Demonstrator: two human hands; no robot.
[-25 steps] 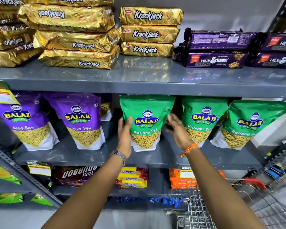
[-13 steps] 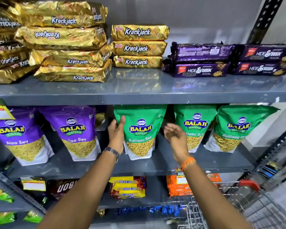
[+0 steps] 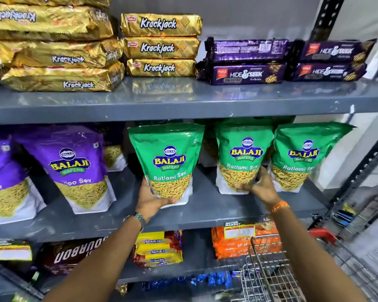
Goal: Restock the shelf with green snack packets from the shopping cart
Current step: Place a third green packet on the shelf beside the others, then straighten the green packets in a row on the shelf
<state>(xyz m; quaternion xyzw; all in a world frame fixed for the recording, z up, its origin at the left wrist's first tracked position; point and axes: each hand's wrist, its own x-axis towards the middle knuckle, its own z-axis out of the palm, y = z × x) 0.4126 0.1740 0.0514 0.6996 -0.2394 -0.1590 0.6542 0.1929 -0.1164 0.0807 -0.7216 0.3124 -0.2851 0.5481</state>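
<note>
Three green Balaji Ratlami Sev packets stand upright on the middle grey shelf (image 3: 207,205). My left hand (image 3: 151,200) cups the bottom of the leftmost green packet (image 3: 167,158), fingers under its base. My right hand (image 3: 259,187) grips the lower right corner of the middle green packet (image 3: 242,153). The third green packet (image 3: 301,155) stands untouched at the right. More green packets show dimly behind the front row. The wire shopping cart (image 3: 271,277) with a red handle sits at the bottom right; I see nothing of its contents.
Purple Aloo Sev packets (image 3: 74,166) stand left of the green ones. Gold Krackjack packs (image 3: 159,45) and purple Hide & Seek packs (image 3: 247,59) fill the top shelf. Marie packs (image 3: 158,249) and orange packs (image 3: 234,247) lie on the lower shelf. A black slotted upright (image 3: 367,164) borders the right.
My left hand slid from the leftmost packet's side down under its base. My right hand left that packet and moved right onto the middle packet. The camera moved closer.
</note>
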